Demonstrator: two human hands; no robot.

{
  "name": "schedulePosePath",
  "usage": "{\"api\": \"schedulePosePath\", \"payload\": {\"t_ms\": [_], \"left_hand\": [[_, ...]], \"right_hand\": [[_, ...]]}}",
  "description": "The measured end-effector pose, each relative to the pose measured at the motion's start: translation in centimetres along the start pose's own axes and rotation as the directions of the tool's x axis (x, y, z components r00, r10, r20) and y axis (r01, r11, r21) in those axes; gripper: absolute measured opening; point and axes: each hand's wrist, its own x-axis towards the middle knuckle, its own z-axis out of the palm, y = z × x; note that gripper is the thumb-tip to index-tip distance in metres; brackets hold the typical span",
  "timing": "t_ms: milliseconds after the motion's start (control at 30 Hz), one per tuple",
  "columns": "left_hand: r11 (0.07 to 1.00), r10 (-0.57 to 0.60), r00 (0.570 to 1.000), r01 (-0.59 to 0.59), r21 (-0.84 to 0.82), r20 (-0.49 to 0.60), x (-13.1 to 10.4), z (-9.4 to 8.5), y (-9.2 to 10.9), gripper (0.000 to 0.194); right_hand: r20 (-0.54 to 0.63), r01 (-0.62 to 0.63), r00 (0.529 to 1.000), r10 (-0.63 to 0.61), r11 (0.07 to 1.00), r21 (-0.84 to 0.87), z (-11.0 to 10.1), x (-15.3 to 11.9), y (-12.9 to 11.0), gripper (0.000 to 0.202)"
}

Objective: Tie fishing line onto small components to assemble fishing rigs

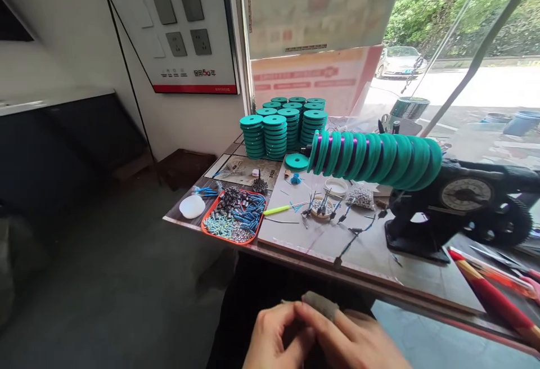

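Low over my lap, in front of the table edge, my left hand (272, 335) and my right hand (352, 340) meet with bent fingers pressed together. A grey-beige strip (320, 305), like tape or cloth, wraps around a finger of my right hand. Whatever the fingertips pinch is hidden. Nearest on the tabletop are bead strands with dark ends (345, 250), a round dish of small beads (321, 208) and a bag of silvery beads (360, 196). A yellow-green handled tool (277, 210) rests across the rim of a red-edged tray (230, 239) holding sorted blue, dark and pale beads.
A black hand-cranked machine (417, 228) carries a row of green discs (375, 158) at the right. Stacked green spools (274, 135) stand by the window. A white round lid (192, 206) lies near the left table corner. Red-handled tools (489, 293) lie right.
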Motion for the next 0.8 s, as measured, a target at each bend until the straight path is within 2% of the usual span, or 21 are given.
{"api": "schedulePosePath", "payload": {"t_ms": [100, 167, 233, 333, 433, 533, 600, 633, 700, 767, 800], "left_hand": [[0.947, 0.201, 0.979, -0.184, 0.263, -0.039, -0.4, -1.4, 0.9, 0.025], [0.897, 0.261, 0.965, -0.230, 0.377, -0.031, -0.6, -2.1, 1.2, 0.020], [0.858, 0.283, 0.959, -0.250, 0.448, -0.007, -0.7, -2.6, 1.3, 0.016], [0.826, 0.282, 0.959, -0.255, 0.503, 0.024, -0.6, -2.9, 1.1, 0.013], [0.801, 0.287, 0.958, -0.242, 0.548, 0.002, -0.7, -2.9, 0.8, 0.012], [0.796, 0.337, 0.940, -0.252, 0.550, -0.058, -0.8, -2.6, 0.6, 0.011], [0.787, 0.392, 0.914, -0.277, 0.551, -0.101, -0.7, -2.4, 0.5, 0.011], [0.775, 0.427, 0.896, -0.293, 0.560, -0.121, -0.6, -2.2, 0.5, 0.011], [0.735, 0.502, 0.852, -0.330, 0.592, -0.148, -0.3, -2.0, 0.4, 0.010], [0.698, 0.561, 0.812, -0.358, 0.621, -0.162, -0.1, -1.9, 0.6, 0.010], [0.691, 0.575, 0.802, -0.370, 0.621, -0.160, 0.0, -2.0, 0.7, 0.009]], "right_hand": [[0.009, -0.055, 0.998, 0.055, 0.998, 0.032, 1.4, -0.1, 0.2, 0.035], [-0.022, -0.091, 0.995, 0.094, 0.988, 0.124, 2.1, -0.4, 0.1, 0.036], [-0.054, -0.134, 0.987, 0.150, 0.964, 0.229, 2.6, -0.5, -0.1, 0.033], [0.009, -0.211, 0.975, 0.220, 0.919, 0.333, 3.1, -0.3, -0.4, 0.027], [0.055, -0.254, 0.966, 0.254, 0.880, 0.401, 3.0, 0.0, -0.6, 0.036], [0.110, -0.320, 0.941, 0.320, 0.739, 0.593, 2.6, 0.1, -0.7, 0.054], [0.152, -0.350, 0.925, 0.348, 0.627, 0.696, 2.4, 0.2, -0.8, 0.057], [0.152, -0.350, 0.923, 0.353, 0.607, 0.714, 2.3, 0.3, -0.8, 0.055], [0.122, -0.339, 0.926, 0.358, 0.644, 0.686, 2.3, 0.5, -0.8, 0.041], [0.102, -0.338, 0.932, 0.349, 0.731, 0.593, 2.5, 0.7, -0.7, 0.017], [0.084, -0.330, 0.937, 0.338, 0.782, 0.529, 2.5, 0.7, -0.7, 0.013]]}}
